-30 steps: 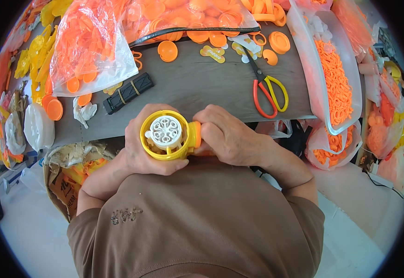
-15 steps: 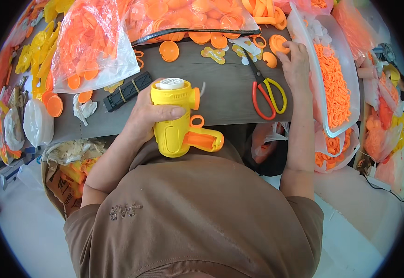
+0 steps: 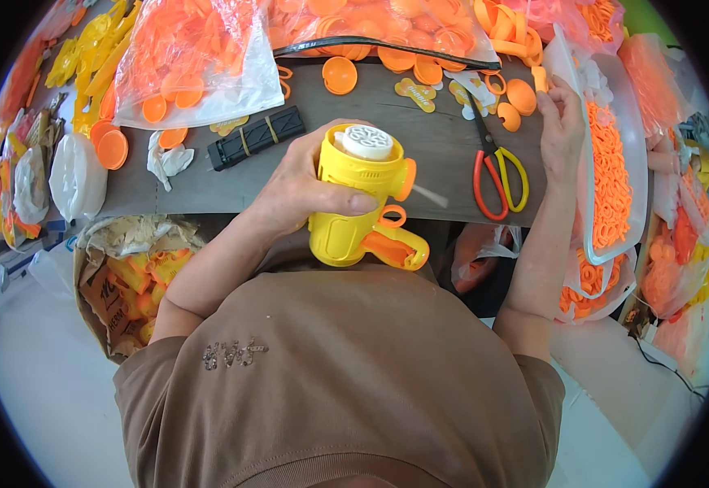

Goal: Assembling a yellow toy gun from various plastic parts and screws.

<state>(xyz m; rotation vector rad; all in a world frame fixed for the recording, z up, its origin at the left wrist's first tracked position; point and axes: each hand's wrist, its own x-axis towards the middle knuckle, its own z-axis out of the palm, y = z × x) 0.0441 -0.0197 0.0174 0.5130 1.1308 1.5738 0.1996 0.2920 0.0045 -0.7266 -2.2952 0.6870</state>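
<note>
My left hand [image 3: 305, 191] grips a yellow toy gun-shaped gadget [image 3: 354, 203] with a white round nozzle on top and an orange trigger and handle, holding it upright above my chest at the table's near edge. My right hand [image 3: 562, 122] reaches out to the right side of the table. Its fingers pinch a small orange piece [image 3: 540, 79] at the rim of a clear tray [image 3: 637, 154] filled with small orange parts.
Red-and-yellow scissors [image 3: 493, 175] lie on the dark table [image 3: 419, 134] between my hands. Plastic bags of orange discs [image 3: 191, 57] and loose orange caps [image 3: 340, 75] crowd the back. A black strip [image 3: 257, 137] lies left. A cardboard box of yellow parts [image 3: 130, 276] sits below left.
Both hands held the yellow toy a second ago. My right hand has let go and reached right to the tray, while my left hand turned the toy upright and lifted it slightly.
</note>
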